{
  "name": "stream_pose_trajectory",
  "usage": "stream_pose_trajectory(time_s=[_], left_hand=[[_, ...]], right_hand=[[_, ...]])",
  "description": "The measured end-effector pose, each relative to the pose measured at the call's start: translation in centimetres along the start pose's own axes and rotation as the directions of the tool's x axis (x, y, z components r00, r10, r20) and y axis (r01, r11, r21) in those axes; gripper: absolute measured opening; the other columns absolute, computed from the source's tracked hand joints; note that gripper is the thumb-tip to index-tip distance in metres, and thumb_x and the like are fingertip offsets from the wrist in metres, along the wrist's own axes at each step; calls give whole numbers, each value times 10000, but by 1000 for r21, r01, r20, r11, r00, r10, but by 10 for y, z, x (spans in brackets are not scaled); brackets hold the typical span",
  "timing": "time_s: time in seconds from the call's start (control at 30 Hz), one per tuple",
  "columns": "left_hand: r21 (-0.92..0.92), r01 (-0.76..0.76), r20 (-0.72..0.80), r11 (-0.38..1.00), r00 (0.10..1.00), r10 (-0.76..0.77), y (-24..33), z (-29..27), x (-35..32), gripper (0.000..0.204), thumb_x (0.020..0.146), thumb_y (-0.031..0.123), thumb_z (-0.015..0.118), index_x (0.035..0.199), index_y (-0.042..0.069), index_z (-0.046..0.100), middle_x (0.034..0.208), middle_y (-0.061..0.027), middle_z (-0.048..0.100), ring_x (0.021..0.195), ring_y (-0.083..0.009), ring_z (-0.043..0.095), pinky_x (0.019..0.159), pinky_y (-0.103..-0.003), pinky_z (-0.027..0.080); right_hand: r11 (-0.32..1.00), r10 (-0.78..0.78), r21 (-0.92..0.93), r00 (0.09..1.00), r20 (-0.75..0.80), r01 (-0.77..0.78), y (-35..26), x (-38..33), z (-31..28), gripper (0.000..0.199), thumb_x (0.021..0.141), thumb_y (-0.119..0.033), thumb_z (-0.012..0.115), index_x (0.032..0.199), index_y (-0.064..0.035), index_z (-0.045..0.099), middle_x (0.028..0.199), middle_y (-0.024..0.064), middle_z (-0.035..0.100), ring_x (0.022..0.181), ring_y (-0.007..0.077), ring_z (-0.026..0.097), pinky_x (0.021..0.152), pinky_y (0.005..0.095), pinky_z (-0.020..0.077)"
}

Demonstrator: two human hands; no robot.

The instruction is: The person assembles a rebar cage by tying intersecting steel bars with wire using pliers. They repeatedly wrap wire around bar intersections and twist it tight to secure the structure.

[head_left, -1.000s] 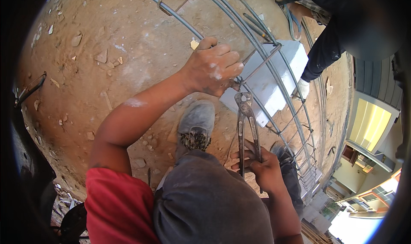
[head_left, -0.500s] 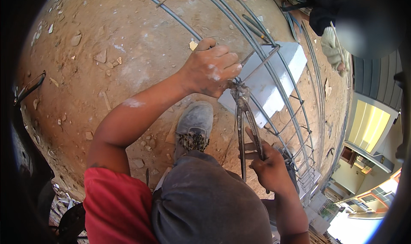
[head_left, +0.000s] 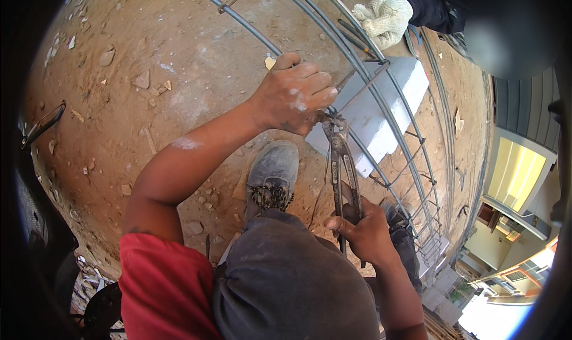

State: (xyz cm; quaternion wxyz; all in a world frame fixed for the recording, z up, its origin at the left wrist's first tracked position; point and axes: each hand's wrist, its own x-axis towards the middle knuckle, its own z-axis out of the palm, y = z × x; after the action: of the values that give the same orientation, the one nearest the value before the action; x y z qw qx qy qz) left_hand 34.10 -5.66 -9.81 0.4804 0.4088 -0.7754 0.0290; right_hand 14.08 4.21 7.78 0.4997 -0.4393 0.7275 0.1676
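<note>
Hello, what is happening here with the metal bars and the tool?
A person stands on bare dirt over a cage of steel bars. The left hand grips one bar where a cross piece meets it. The right hand holds the handles of long pincers, whose head sits at that joint, just under the left hand. A pale concrete block lies under the bars. Another person's gloved hand is at the top.

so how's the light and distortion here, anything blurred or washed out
Head view: hard sun on the dirt ground, and the left hand on the rebar cage is sharp. The straight bars bow toward the rim, the yellow wall is washed out, and a smeared dark patch sits top right. The pincers are crisp.
</note>
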Motion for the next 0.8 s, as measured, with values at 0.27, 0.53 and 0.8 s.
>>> stream_pose_trajectory(time_s=[0.27, 0.53, 0.8], left_hand=[[-21, 16, -14, 1000, 1000, -16, 1, 1, -1, 364, 501, 222, 739, 837, 165, 610, 817, 25, 586, 788, -181, 559, 785, -388, 340], [-12, 5, -34, 1000, 999, -5, 1, 2, 0, 336, 500, 202, 739, 800, 166, 592, 826, 21, 596, 769, -179, 551, 781, -381, 336], [-11, 37, -9, 999, 999, -37, 2, 1, -4, 323, 504, 183, 727, 801, 168, 601, 830, 22, 585, 800, -180, 563, 814, -380, 355]], right_hand=[[904, -87, 424, 995, 48, 58, 11, 3, 27, 576, 794, -200, 842, 1245, 34, 570, 896, 62, 701, 801, 106, 633, 672, 262, 495], [860, -175, 503, 976, 129, 88, 4, 3, 20, 720, 764, -79, 843, 1376, 33, 480, 925, 76, 713, 792, 115, 647, 659, 265, 502], [968, 42, 239, 987, 158, -80, -41, -31, -24, 786, 762, -24, 821, 1424, 32, 400, 789, 107, 705, 661, 165, 676, 644, 310, 529]])
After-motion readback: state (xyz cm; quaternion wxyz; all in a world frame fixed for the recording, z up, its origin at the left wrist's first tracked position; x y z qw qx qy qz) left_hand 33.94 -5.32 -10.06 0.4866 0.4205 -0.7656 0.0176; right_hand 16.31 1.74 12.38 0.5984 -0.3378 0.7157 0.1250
